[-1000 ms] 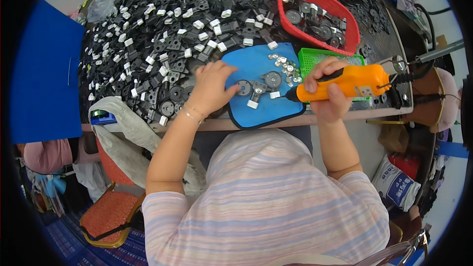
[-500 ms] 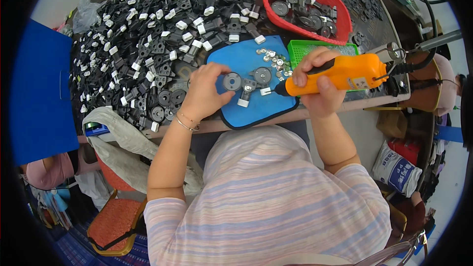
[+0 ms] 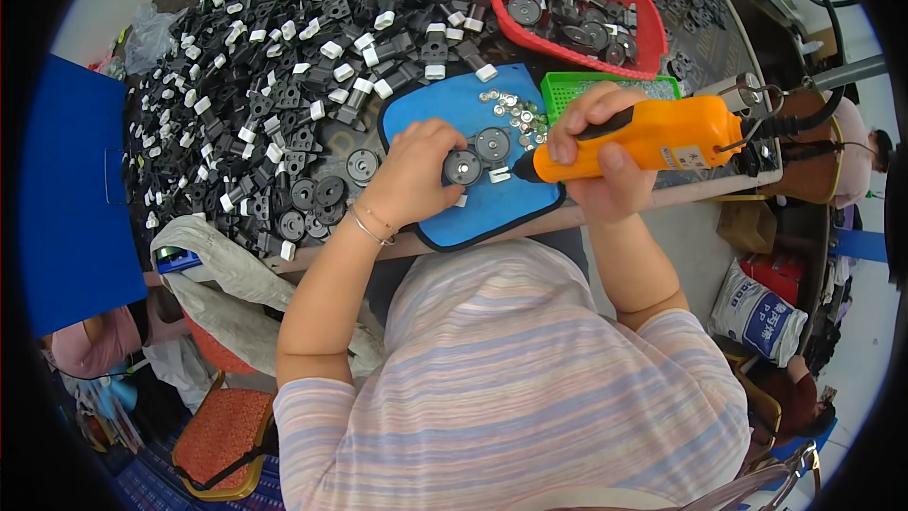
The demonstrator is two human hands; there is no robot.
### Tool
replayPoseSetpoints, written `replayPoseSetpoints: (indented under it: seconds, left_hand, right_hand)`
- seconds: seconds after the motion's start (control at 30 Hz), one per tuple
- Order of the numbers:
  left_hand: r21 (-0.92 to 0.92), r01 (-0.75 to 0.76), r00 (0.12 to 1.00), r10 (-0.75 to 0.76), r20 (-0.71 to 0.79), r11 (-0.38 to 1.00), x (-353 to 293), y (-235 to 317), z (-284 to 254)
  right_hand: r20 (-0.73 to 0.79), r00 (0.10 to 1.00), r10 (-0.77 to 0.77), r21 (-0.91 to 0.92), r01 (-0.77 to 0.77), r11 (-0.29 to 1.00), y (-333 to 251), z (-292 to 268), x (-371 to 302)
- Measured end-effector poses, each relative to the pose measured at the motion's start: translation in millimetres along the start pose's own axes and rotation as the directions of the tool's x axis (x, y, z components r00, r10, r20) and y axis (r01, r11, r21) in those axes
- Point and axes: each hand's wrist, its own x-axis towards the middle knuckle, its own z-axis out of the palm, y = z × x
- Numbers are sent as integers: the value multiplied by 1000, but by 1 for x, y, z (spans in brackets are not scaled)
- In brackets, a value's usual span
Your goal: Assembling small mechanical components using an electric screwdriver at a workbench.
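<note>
My left hand (image 3: pixel 412 172) has thumb and fingers closed round a black wheel (image 3: pixel 462 168) on the blue mat (image 3: pixel 430 114). This wheel lies over a black bracket, mostly hidden, whose white end (image 3: pixel 461 200) shows by my thumb. A second black wheel (image 3: pixel 492 144) touches it at the upper right. My right hand (image 3: pixel 617 180) grips an orange electric screwdriver (image 3: pixel 667 134), its dark tip pointing left, close to a small white piece (image 3: pixel 499 175) on the mat. Several shiny round metal pieces (image 3: pixel 515 112) lie behind the wheels.
A large heap of black and white parts (image 3: pixel 293 66) covers the table's left and far side. Behind the mat stand a red basket (image 3: pixel 577 59) of wheels and a green tray (image 3: pixel 563 87). The screwdriver's cable (image 3: pixel 821 114) runs off right. Grey cloth (image 3: pixel 222 260) hangs at the left edge.
My left hand has moved the wheel slightly right, over the bracket that lay beside it. The screwdriver stays in my right hand near the white piece. The whole view has shifted slightly.
</note>
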Motion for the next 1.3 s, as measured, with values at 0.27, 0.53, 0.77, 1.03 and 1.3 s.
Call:
replayPoseSetpoints:
  seconds: [0.27,0.53,0.77,1.03,1.3]
  left_hand:
    - [-119,11,999,-14,-28,993,-1,2,1]
    - [-194,4,998,-15,-58,981,-2,-6,13]
    - [-232,33,998,-45,-49,972,-2,-9,15]
    - [-261,17,998,-34,-61,965,-3,-14,20]
    - [-254,13,997,-31,-66,967,-4,-11,22]
  right_hand:
    - [10,1000,-6,17,5,1000,6,6,5]
    - [67,996,-51,-145,60,988,20,11,12]
    - [78,996,-40,-165,52,985,30,24,16]
    - [101,994,38,-240,-13,971,40,23,11]
    - [267,943,199,-259,-129,957,29,24,30]
